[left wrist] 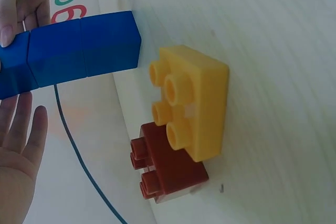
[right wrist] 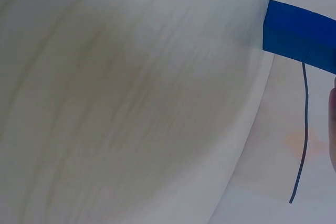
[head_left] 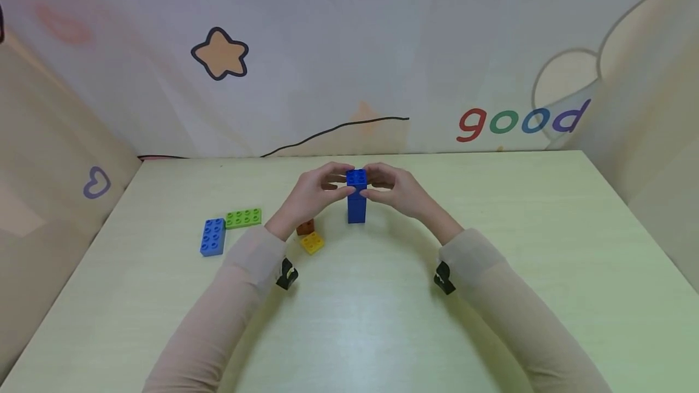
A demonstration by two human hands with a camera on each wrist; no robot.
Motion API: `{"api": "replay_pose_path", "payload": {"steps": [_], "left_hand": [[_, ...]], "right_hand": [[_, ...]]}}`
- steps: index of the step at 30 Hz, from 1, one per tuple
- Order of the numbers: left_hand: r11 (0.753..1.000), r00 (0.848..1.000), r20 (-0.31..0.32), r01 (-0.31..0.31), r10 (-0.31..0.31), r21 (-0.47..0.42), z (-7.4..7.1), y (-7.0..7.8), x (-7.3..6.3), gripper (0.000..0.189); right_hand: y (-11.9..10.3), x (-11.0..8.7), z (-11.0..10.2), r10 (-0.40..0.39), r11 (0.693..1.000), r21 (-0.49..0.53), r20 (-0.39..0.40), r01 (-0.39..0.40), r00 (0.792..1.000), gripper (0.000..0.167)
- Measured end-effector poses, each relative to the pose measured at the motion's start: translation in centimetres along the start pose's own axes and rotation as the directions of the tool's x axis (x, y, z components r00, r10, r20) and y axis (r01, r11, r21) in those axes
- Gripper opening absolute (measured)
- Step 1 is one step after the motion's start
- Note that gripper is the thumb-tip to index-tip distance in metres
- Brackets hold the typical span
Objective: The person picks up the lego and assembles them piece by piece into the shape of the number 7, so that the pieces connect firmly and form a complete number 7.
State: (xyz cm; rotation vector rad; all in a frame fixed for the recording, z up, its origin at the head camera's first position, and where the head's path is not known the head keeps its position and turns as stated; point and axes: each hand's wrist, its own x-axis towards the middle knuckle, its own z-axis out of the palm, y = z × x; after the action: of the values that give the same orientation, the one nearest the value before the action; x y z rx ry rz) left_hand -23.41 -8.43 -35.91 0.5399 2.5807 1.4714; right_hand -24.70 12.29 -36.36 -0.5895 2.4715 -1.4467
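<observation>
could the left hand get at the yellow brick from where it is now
Probably yes. The yellow brick lies on the table just beside the left wrist, studs up, with only a brown brick touching its far side. But the left hand is now busy holding the blue tower and would have to let go.

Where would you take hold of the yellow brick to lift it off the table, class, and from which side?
Grip the yellow brick by two opposite flat side walls, coming from above. It lies studs up, so the top is bumpy while the walls are smooth. The brown brick sits close behind it, so the left and right walls look the freer pair.
</observation>
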Motion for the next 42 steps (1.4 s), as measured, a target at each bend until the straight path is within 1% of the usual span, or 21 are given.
{"api": "replay_pose_path", "payload": {"steps": [7,11,17,20,22,25,29,33,36,39,42], "left_hand": [[1.000,1.000,-0.007,0.003,-0.003,0.018,-0.1,0.2,0.0,0.045],[1.000,1.000,-0.010,0.015,-0.015,0.001,0.1,0.3,-0.1,0.046],[1.000,1.000,-0.014,0.022,-0.022,-0.004,0.5,0.0,-0.6,0.052],[0.999,0.999,-0.023,0.041,-0.041,-0.018,0.2,-0.2,-0.8,0.059],[0.998,0.998,-0.032,0.057,-0.057,-0.025,-0.3,-0.4,-1.1,0.062],[0.997,0.996,-0.053,0.074,-0.075,-0.025,-1.7,-0.6,-1.5,0.061],[0.995,0.993,-0.064,0.099,-0.097,0.024,-3.8,-1.4,-2.6,0.056],[0.989,0.991,-0.052,0.127,-0.123,0.079,-5.9,-2.3,-3.9,0.053],[0.980,0.988,-0.051,0.153,-0.147,0.124,-7.2,-3.1,-4.9,0.050],[0.964,0.980,-0.059,0.195,-0.188,0.179,-8.3,-3.9,-5.7,0.046],[0.950,0.972,-0.066,0.236,-0.227,0.207,-9.2,-4.7,-6.5,0.045]], "right_hand": [[0.2,0.0,0.0,-0.024,1.000,0.005,0.005,0.023,1.000,0.044],[0.1,0.0,0.0,-0.031,1.000,0.000,0.011,0.031,0.999,0.043],[-0.1,-0.1,-0.1,-0.019,1.000,-0.011,0.028,0.019,0.999,0.046],[-0.1,-0.1,-0.2,-0.003,1.000,-0.006,0.039,0.003,0.999,0.048],[-0.1,0.0,-0.2,0.008,1.000,-0.005,0.043,-0.008,0.999,0.049],[-0.2,0.1,-0.3,0.011,1.000,-0.009,0.046,-0.011,0.999,0.049],[-0.1,0.1,-0.4,0.007,1.000,-0.031,0.044,-0.005,0.999,0.049],[-0.1,0.1,-0.5,0.012,0.999,-0.053,0.036,-0.011,0.999,0.048],[-0.2,0.2,-0.4,0.015,0.998,-0.055,0.036,-0.013,0.999,0.047],[-0.2,0.2,-0.4,0.016,0.998,-0.055,0.038,-0.014,0.999,0.047],[-0.3,0.2,-0.3,0.019,0.998,-0.053,0.041,-0.017,0.999,0.047]]}}
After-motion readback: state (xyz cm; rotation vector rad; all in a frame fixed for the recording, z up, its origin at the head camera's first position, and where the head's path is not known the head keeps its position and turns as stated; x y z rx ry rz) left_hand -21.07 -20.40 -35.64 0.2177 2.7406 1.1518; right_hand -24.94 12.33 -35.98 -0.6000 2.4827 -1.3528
